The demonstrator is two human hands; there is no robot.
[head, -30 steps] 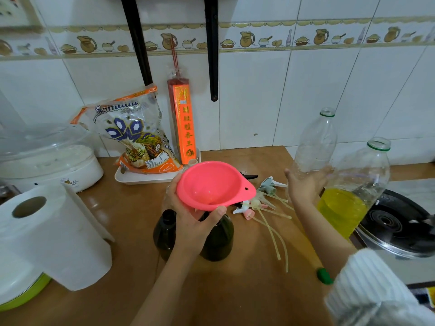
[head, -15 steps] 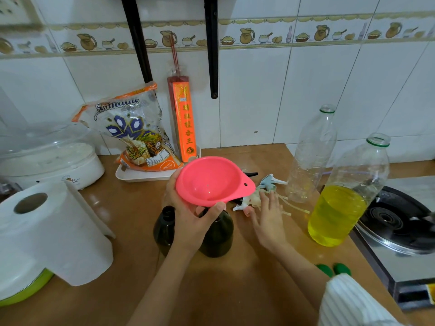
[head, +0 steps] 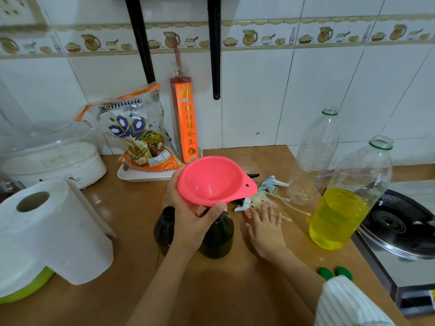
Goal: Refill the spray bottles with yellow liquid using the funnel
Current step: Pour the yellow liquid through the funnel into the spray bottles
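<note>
My left hand (head: 190,222) grips the rim of a pink funnel (head: 213,181) over two dark spray bottles (head: 217,234) standing side by side near the middle of the bench (head: 223,290); whether its spout sits in a bottle neck I cannot tell, as my hand hides it. My right hand (head: 264,228) lies open, fingers spread, reaching into a pile of spray heads (head: 267,191) with long tubes. Toward the bench's right edge stands an uncapped bottle of yellow liquid (head: 341,215), about half full, with an empty clear bottle (head: 314,158) just behind it. Two green caps (head: 334,272) lie near my right sleeve.
</note>
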